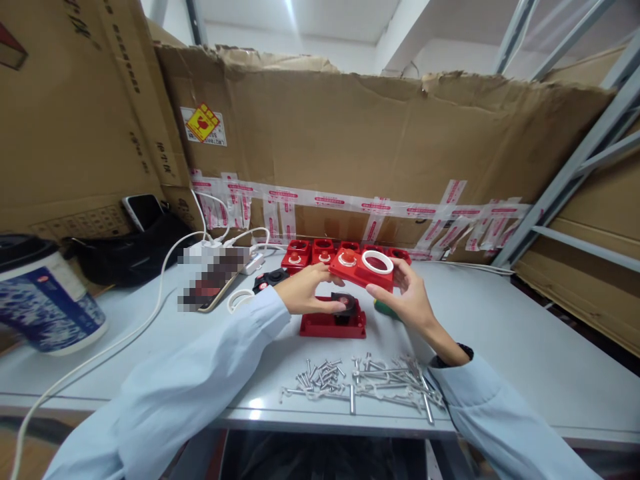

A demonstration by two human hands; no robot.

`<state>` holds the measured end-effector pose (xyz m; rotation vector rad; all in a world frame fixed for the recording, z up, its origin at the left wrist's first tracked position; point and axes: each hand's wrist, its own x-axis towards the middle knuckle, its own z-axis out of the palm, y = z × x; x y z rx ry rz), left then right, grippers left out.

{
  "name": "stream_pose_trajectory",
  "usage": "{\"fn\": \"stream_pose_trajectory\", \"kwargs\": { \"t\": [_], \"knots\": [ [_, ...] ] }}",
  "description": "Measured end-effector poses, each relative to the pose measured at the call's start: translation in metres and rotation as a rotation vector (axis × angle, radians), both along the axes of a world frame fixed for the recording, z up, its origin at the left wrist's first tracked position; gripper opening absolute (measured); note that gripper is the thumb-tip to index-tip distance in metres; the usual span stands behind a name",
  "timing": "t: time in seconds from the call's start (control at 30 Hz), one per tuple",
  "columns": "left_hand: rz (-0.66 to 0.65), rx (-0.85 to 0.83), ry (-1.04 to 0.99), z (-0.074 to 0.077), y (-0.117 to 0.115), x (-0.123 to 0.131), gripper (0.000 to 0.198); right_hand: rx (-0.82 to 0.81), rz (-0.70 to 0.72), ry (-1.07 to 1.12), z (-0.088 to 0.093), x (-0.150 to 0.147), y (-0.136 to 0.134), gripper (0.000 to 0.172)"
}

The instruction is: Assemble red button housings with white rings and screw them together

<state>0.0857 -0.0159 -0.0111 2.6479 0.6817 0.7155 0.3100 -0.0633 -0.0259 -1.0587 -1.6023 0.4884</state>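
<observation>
Both hands hold a flat red plastic cover (361,269) above the table; it carries a red button with a white collar on its left and a white ring (377,262) on its right. My left hand (306,292) grips the cover's left end, fingers curled under it. My right hand (407,298) pinches the right end. Directly below lies a red base (333,325) with a black part (345,305) seated in it. A green piece (384,308) peeks out under my right hand.
A row of several red housings (323,253) stands by the cardboard wall. Screws and long bolts (360,383) are scattered near the table's front edge. White cables, a power strip (220,257), a phone, a black bag (130,257) and a blue-white tub (43,293) fill the left side. A metal rack (575,173) rises on the right.
</observation>
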Motion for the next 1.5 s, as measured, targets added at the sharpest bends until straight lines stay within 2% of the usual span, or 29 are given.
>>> {"fn": "stream_pose_trajectory", "kwargs": {
  "t": [0.1,0.2,0.27,0.37,0.5,0.6,0.7,0.8,1.13,1.5],
  "knots": [
    [0.056,0.035,-0.027,0.016,-0.005,-0.017,0.026,0.007,0.055,0.001,-0.002,-0.004,-0.001,0.054],
    [0.199,0.05,-0.14,0.022,-0.013,-0.027,0.037,-0.005,0.108,-0.046,-0.005,-0.01,-0.002,0.054],
    [0.148,0.03,-0.188,0.018,-0.017,-0.025,0.047,-0.022,0.155,-0.092,-0.009,-0.014,-0.003,0.054],
    [0.019,0.009,-0.109,0.006,-0.02,-0.014,0.068,-0.047,0.235,-0.15,-0.013,-0.018,-0.002,0.054],
    [0.036,-0.026,-0.014,-0.007,-0.018,-0.006,0.065,-0.035,0.254,-0.223,-0.013,-0.018,-0.004,0.062],
    [0.045,-0.017,-0.016,-0.011,-0.016,-0.007,0.066,0.082,0.217,-0.349,-0.009,-0.017,-0.008,0.069],
    [0.033,0.001,0.001,-0.016,-0.014,-0.007,0.065,0.191,0.17,-0.531,-0.007,-0.018,-0.01,0.053],
    [0.012,-0.004,0.02,-0.02,-0.013,-0.006,0.064,0.211,0.142,-0.617,-0.01,-0.019,-0.009,0.041],
    [-0.004,-0.066,0.039,-0.031,-0.008,-0.004,0.065,0.177,0.18,-0.641,-0.016,-0.016,-0.006,0.028],
    [-0.03,-0.064,-0.008,-0.037,-0.005,-0.002,0.067,0.119,0.288,-0.575,-0.015,-0.013,-0.005,0.028]
  ]
}}
